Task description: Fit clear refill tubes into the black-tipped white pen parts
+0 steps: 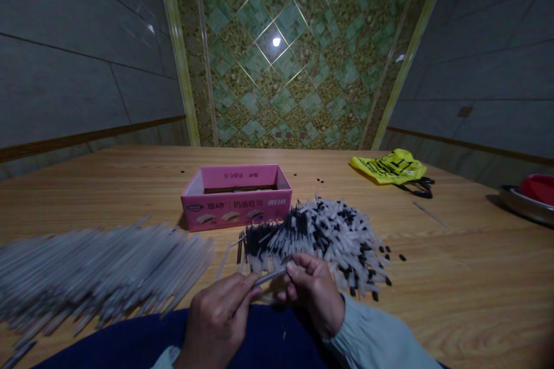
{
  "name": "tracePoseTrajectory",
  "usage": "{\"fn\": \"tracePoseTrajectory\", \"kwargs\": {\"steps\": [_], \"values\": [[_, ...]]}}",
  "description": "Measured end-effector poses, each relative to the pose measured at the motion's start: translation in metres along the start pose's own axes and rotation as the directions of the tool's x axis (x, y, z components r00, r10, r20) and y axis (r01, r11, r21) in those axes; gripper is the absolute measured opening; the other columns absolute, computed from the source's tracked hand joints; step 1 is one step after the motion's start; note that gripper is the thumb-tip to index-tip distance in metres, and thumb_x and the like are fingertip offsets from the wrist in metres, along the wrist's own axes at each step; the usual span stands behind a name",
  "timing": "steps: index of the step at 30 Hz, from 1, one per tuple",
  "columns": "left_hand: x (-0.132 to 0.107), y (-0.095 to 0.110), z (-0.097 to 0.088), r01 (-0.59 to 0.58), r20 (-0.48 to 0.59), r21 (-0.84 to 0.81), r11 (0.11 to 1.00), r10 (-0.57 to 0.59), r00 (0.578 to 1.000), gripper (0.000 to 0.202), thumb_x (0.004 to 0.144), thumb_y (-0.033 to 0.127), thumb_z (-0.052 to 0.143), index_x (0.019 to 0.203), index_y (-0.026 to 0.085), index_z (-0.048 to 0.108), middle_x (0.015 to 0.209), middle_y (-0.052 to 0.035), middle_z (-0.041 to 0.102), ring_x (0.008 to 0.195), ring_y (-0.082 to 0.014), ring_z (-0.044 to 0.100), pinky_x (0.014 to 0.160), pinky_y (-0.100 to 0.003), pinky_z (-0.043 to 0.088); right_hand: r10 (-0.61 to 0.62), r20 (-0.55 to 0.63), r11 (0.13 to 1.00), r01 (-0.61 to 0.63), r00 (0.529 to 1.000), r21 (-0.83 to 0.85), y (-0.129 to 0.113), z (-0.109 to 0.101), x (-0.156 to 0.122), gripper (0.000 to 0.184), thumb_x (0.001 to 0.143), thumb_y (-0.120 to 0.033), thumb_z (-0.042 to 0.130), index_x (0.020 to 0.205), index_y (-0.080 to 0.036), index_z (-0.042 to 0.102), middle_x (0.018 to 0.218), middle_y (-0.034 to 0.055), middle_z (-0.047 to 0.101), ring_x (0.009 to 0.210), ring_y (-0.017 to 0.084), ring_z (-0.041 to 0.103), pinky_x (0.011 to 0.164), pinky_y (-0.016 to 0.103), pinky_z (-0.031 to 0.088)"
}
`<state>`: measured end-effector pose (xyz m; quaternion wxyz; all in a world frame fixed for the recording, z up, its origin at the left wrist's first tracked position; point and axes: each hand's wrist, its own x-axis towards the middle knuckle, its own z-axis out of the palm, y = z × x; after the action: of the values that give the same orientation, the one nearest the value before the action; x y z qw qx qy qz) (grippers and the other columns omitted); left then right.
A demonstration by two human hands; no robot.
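Note:
My left hand (223,320) is closed around one end of a thin greyish tube (270,277), held in front of me over the table's near edge. My right hand (314,288) pinches the tube's other end; any small piece between those fingertips is hidden. To the left lies a wide heap of long translucent tubes (104,268), mostly side by side. Just beyond my right hand spreads a pile of short white and black pieces (337,230). Thin black sticks (264,236) lie at that pile's left side.
A pink open-topped box (236,199) stands behind the piles. At the back right lies a yellow plastic bag (392,167) with black handles. One loose thin stick (430,214) rests on the wooden table (467,277). A metal tray holding something red (536,190) sits far right.

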<state>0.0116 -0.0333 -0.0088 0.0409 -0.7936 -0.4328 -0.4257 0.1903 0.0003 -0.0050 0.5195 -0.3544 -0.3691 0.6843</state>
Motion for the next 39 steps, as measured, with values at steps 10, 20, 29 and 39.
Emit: {"fn": "tracePoseTrajectory", "kwargs": {"steps": [10,20,29,39], "values": [[-0.002,0.001,0.000,0.000,0.049,0.008,1.000,-0.001,0.999,0.032,0.082,0.011,0.050,0.109,0.020,0.065,0.076,-0.0044,0.071,0.065,-0.0157,0.066,0.059,-0.025,0.051,0.092,0.003,0.995,-0.092,0.996,0.023,-0.006,0.000,-0.002,0.036,0.056,-0.035,0.080,0.066,-0.012,0.055,0.049,-0.0036,0.056,0.036,0.003,0.043,0.045,0.025,0.051],[0.012,0.003,-0.005,0.464,0.290,-0.283,0.839,-0.386,0.876,0.024,0.082,0.028,0.052,0.091,0.025,0.074,0.086,-0.0047,0.075,0.077,-0.0198,0.069,0.069,-0.027,0.053,-0.101,0.107,0.985,0.114,0.989,-0.126,0.000,-0.006,0.003,0.037,0.062,-0.040,0.077,0.080,-0.014,0.059,0.051,-0.0012,0.062,0.039,0.010,0.054,0.050,0.028,0.051],[0.010,0.001,0.007,0.506,0.240,-0.271,0.819,-0.451,0.860,0.025,0.081,0.033,0.053,0.087,0.022,0.075,0.086,-0.0064,0.075,0.080,-0.0218,0.068,0.075,-0.031,0.053,-0.041,0.036,0.998,0.043,0.999,-0.038,0.003,0.002,0.000,0.036,0.064,-0.042,0.075,0.078,-0.016,0.055,0.054,-0.0037,0.058,0.038,0.007,0.049,0.047,0.026,0.050],[0.016,-0.038,-0.026,0.407,-0.090,0.383,0.829,-0.405,0.910,0.029,0.085,0.032,0.045,0.101,0.018,0.064,0.102,-0.0095,0.066,0.097,-0.0259,0.057,0.085,-0.038,0.042,-0.578,-0.066,0.782,0.530,0.813,-0.328,-0.061,0.003,0.049,0.029,0.077,-0.038,0.063,0.094,-0.016,0.057,0.073,0.0016,0.062,0.058,0.013,0.059,0.056,0.026,0.051]]}}
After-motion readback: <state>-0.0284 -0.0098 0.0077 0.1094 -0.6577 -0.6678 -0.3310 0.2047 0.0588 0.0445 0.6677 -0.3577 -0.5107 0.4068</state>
